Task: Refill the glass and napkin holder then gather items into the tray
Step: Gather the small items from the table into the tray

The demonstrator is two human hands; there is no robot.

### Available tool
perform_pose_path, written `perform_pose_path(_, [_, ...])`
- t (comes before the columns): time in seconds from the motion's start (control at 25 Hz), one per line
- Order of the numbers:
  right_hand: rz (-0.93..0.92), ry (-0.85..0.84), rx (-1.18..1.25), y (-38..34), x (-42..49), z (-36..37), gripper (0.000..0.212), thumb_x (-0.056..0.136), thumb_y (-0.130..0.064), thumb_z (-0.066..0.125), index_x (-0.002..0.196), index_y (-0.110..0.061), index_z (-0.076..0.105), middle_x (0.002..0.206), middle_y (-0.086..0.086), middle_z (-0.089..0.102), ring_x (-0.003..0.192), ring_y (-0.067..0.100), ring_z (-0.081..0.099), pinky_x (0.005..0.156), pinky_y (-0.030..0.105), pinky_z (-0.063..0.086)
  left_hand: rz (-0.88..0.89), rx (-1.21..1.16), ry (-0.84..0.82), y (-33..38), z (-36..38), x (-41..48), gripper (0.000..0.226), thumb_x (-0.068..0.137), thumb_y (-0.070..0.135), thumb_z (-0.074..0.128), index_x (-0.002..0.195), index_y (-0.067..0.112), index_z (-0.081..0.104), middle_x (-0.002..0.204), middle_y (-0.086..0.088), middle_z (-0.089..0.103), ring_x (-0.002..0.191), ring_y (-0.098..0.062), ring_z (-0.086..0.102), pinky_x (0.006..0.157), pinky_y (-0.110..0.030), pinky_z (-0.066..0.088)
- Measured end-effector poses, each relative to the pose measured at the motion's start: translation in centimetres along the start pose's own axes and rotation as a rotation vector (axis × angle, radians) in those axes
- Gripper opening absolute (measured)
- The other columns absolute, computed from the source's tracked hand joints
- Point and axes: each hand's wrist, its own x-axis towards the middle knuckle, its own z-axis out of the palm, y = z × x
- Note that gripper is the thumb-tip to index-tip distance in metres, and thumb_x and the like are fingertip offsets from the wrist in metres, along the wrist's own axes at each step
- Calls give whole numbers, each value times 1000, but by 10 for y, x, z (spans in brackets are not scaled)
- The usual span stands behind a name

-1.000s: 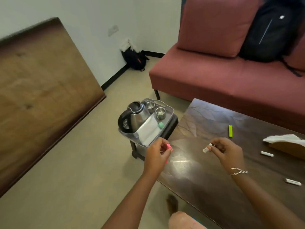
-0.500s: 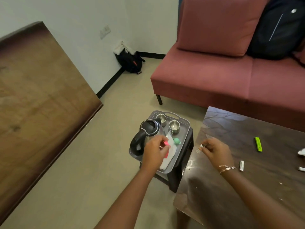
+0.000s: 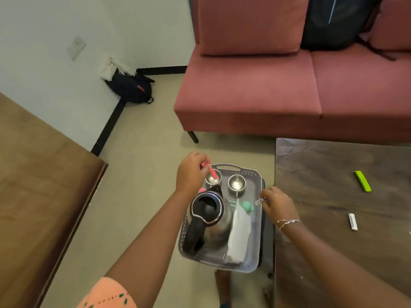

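- Beige floor and a red sofa [image 3: 255,90] frame a grey tray [image 3: 255,241] on a low dark stand, just beside the dark wooden surface [image 3: 333,218].
- My left hand [image 3: 191,174] has its fingers pressed on a pink stick [image 3: 213,173], its tip dipping into the left steel cup [image 3: 213,178]. If I release it carelessly, it could tip the cup or bounce out.
- My right hand [image 3: 278,205] pinches a small clear piece [image 3: 259,201] over the tray's right rim; dropped early, it may fall between stand and surface.
- The kettle [image 3: 209,221] and napkins [image 3: 239,236] crowd the tray, leaving little room.
- A green stick [image 3: 362,181] and a white stick [image 3: 353,221] wait on the surface.
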Motion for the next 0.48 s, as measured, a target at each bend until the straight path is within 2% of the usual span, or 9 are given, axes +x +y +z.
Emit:
perform_pose_path(0.16, [95, -113, -82, 4, 28, 40, 18, 83, -1, 56, 99, -2, 63, 100, 15, 61, 82, 35, 61, 64, 33, 43, 0, 80, -205, -42, 44, 40, 9, 79, 3, 60, 82, 7, 68, 84, -5, 58, 72, -15, 49, 66, -24, 36])
perform_pose_path(0.28, [113, -231, -154, 6, 42, 60, 24, 84, 0, 52, 106, -4, 61, 108, 13, 58, 89, 33, 60, 70, 35, 47, 24, 104, -380, -63, 78, 54, 10, 79, 2, 60, 83, 7, 67, 82, -2, 52, 75, -17, 48, 66, -22, 33])
perform_pose_path(0.4, [93, -309, -212, 10, 52, 77, 24, 78, 4, 56, 102, -1, 60, 106, 15, 57, 87, 34, 61, 67, 36, 48, 50, 126, -565, -78, 112, 65, 12, 75, -1, 60, 80, 7, 67, 86, -7, 61, 83, -24, 57, 70, -28, 41])
perform_pose_path(0.48, [88, -341, -237, 14, 58, 87, 28, 75, 5, 59, 102, -1, 59, 106, 16, 56, 88, 35, 60, 69, 38, 49, 48, 140, -660, -84, 130, 69, 12, 72, -2, 64, 81, 5, 68, 91, -11, 67, 85, -24, 59, 73, -28, 45])
